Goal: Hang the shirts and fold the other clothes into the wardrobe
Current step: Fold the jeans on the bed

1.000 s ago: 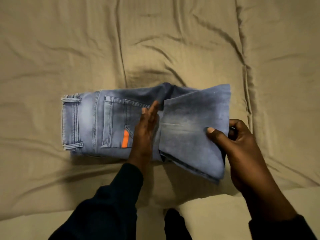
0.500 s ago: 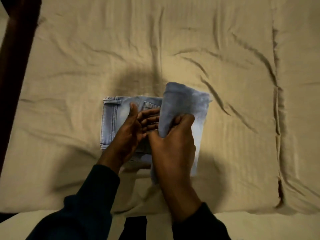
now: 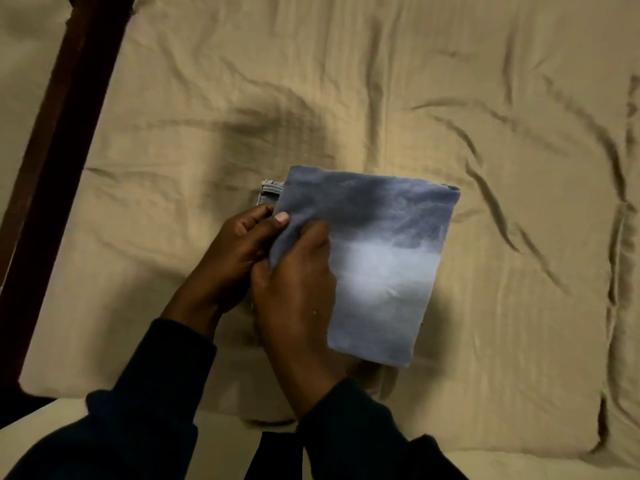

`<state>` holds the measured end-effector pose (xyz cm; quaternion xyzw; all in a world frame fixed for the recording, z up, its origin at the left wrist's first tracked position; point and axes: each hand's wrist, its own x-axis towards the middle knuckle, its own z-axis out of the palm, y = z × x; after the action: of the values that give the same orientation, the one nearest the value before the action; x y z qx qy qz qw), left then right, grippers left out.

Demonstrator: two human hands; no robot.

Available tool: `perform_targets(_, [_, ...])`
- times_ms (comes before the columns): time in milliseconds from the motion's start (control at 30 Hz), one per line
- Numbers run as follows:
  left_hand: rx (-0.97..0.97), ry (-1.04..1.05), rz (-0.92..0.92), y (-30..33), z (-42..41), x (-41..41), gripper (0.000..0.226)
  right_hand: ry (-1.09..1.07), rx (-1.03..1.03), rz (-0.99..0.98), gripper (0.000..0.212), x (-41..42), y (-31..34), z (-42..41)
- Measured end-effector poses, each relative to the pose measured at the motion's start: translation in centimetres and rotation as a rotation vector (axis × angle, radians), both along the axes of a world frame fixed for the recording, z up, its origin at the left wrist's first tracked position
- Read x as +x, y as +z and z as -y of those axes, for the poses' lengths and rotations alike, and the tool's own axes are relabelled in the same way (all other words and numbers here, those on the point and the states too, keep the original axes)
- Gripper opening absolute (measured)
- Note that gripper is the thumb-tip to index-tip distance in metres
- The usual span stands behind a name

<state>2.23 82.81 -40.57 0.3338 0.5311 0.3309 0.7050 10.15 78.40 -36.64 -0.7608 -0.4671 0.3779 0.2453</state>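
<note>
1. The jeans [image 3: 381,271] lie folded into a compact block on the tan sheet [image 3: 485,116], near the bed's front edge. The top panel covers nearly everything; only a strip of waistband [image 3: 268,194] peeks out at the upper left.

2. The left hand [image 3: 239,258] grips the left edge of the stack, thumb on top of the upper layer and fingers curled in beside it. How deep those fingers reach under the fold is hidden.

3. The right hand [image 3: 298,299] lies over the lower left part of the panel, fingers bent and pinching a bunched ridge of denim against the left hand.

4. Likely step: squaring off the last fold before the bundle goes to the wardrobe, which is not in view.

5. Risks, as I judge them:
   - Both hands hold the same side, so a lift from here could let the free right side sag and fall open.
   - The pinched ridge may set a crease or leave the top layer skewed.
   - Thick denim springs back; released without pressing, the fold may open.
   - The rumpled sheet gives a soft, uneven base, so edges may drift out of line.

6. A dark wooden post [image 3: 69,133] stands at the left, well apart from the jeans.
</note>
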Motion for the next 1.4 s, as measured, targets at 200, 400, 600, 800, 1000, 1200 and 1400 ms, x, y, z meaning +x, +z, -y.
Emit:
perform_targets(200, [-0.056,0.131,-0.199,-1.9,-1.0,-1.7,0.018,0.092,0.28,0.197,0.028,3.9,-2.1,0.8])
perform_targets(400, [0.186,0.18,-0.875,-1.6,-0.2,1.4,0.03,0.05,0.2,0.676,0.057,12.0,-6.1,0.7])
perform_targets(600, [0.771,-0.407,-1.233,-3.3,2.1,4.8,0.06,0.089,0.113,0.589,0.061,12.5,-8.8,0.5])
perform_targets(800, [0.674,-0.544,-1.358,-6.1,1.9,4.4,0.07,-0.016,0.076,0.46,0.078,12.3,-11.3,-0.2])
perform_targets(1000, [0.686,-0.531,-1.367,-7.3,1.4,4.7,0.071,-0.039,0.106,0.428,0.074,12.4,-12.3,-0.8])
perform_targets(1200, [0.749,-0.398,-1.281,-4.8,1.0,8.1,0.063,-0.252,0.383,0.22,0.031,19.7,-9.3,-6.0])
perform_targets(1400, [0.749,-0.352,-1.187,-6.1,-2.9,12.3,0.052,0.217,0.052,0.192,0.043,24.9,-10.0,-10.7])
